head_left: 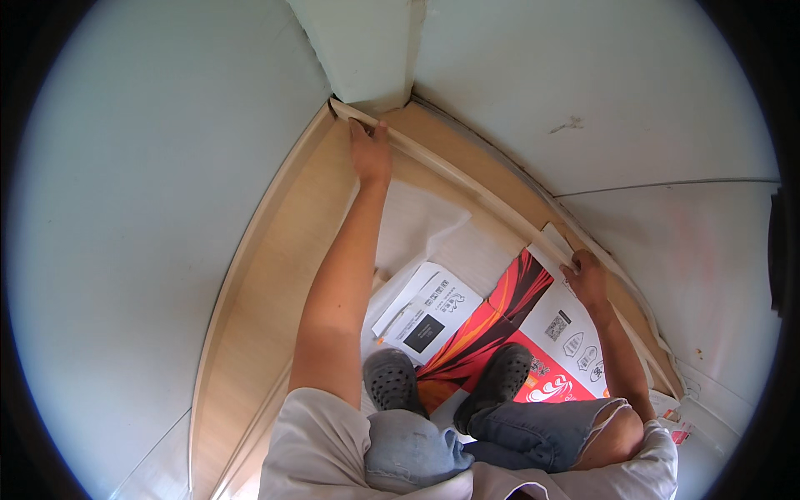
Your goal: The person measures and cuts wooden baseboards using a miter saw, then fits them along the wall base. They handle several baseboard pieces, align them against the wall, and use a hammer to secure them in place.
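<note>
A long, light wooden skirting board (454, 173) runs from the far corner along the right-hand wall, with a strip of bare brown floor behind it. Close to the corner, my left hand (372, 157) pinches its far end, thumb and fingers on either side of the top edge. Farther right and nearer to me, my right hand (588, 280) grips the same board, its fingers curled over the edge. The board stands on edge, apart from the wall along the part between my hands.
Another skirting board (271, 200) lines the left wall (158, 183). A pale column (362, 50) fills the corner. Under my dark clogs (392, 379) lies red and white printed cardboard (467, 333), beside a translucent white sheet (421, 218) on the wooden floor (287, 258).
</note>
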`<state>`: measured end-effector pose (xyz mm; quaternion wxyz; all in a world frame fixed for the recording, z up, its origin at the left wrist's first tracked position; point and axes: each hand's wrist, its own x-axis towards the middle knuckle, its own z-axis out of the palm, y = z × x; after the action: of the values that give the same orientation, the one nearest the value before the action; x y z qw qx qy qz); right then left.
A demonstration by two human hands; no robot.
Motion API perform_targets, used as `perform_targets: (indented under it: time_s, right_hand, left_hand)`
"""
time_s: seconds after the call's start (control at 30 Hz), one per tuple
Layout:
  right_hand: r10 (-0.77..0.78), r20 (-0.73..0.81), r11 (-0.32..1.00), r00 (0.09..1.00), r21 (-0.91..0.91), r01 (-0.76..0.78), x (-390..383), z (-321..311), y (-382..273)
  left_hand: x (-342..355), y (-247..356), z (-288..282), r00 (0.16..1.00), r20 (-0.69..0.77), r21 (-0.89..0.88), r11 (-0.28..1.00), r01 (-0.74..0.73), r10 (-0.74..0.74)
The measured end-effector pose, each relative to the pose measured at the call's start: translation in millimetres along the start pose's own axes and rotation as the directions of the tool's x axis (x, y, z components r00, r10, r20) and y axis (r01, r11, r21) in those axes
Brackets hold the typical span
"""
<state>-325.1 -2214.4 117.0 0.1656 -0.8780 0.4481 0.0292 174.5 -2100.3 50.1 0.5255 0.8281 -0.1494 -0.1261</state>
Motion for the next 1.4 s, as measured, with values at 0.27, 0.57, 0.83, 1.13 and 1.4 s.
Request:
perform_targets:
  time_s: [0.27,0.57,0.83,1.13,1.4]
  right_hand:
    - [-0.166,0.048,0.985,0.985,-0.028,0.168,0,-2,-4]
    - [-0.278,0.211,0.921,0.937,-0.218,0.323,22,-4,-10]
    - [-0.402,0.102,0.826,0.91,-0.389,0.409,75,34,-98]
    - [-0.438,0.11,0.75,0.892,-0.502,0.431,81,41,-103]
    - [-0.434,0.119,0.784,0.893,-0.438,0.439,80,36,-112]
  left_hand:
    - [6,-5,2,0.998,0.052,-0.055,0.998,0.034,-0.031]
    - [15,-21,-2,0.998,0.059,0.025,1.0,-0.014,0.013]
    - [11,-34,-73,0.953,0.296,0.425,0.886,-0.187,0.06]
    - [-133,-148,-362,0.889,-0.154,0.912,0.408,-0.04,0.431]
    - [-185,-170,-407,0.901,-0.374,0.882,0.384,0.272,0.221]
